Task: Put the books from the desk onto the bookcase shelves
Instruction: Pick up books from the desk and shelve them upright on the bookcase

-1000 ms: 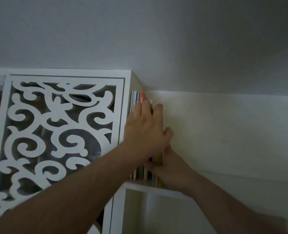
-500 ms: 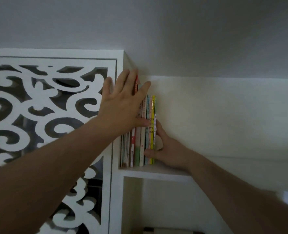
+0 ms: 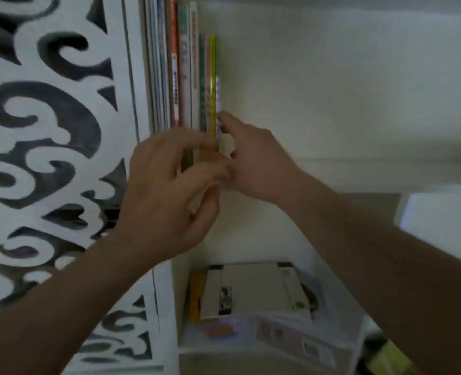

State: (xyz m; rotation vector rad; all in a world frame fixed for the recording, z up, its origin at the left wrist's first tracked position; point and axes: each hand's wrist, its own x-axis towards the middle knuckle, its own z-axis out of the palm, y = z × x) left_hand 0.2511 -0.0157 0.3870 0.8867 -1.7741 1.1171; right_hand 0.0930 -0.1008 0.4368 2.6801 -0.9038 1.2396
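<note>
- Two hands before the upright row of books [image 3: 188,77] on the upper shelf of the bookcase [image 3: 332,104], seen from the head camera.
- Since half a second ago: left hand [image 3: 170,196] dropped from flat against the spines near the top to the foot of the row, fingers now curled loosely, gripping nothing plainly visible.
- Right hand [image 3: 253,161] still at the right end of the row, forefinger touching the last white spine, other fingers bent; cannot tell whether pinching.
- View tilted lower than before; ceiling gone from sight.
- Around: carved white scrollwork panel [image 3: 48,131] at left; flat stack of books [image 3: 253,290] in the lower compartment.
- Both hands hiding the bottoms of the spines and the shelf edge.
</note>
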